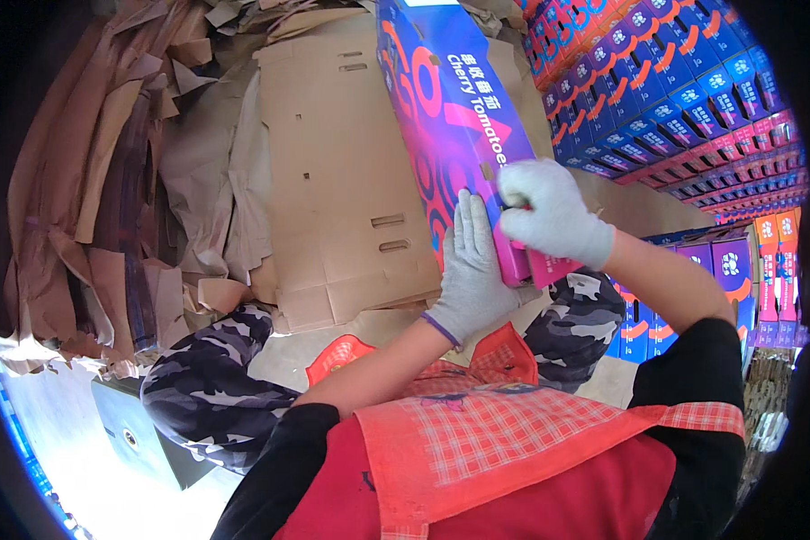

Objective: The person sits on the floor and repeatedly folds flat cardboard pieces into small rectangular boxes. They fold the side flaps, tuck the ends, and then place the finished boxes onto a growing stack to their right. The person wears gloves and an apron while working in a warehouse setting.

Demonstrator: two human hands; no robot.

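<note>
A purple, pink and blue printed cardboard box stands tilted in front of me, its near end close to my lap. My left hand, in a pale grey work glove, lies flat with fingers stretched along the box's left side near that end. Curled into a fist, my gloved right hand grips the near right edge of the box beside a dark slot. Below the right hand a pink end flap sticks out. What the right fingertips press on is partly hidden.
Left of the box lies a flat brown cardboard sheet with slots. Crumpled brown paper is heaped at the far left. Stacks of printed boxes rise at the right, with more upright boxes nearer. A grey box-like object stands at lower left.
</note>
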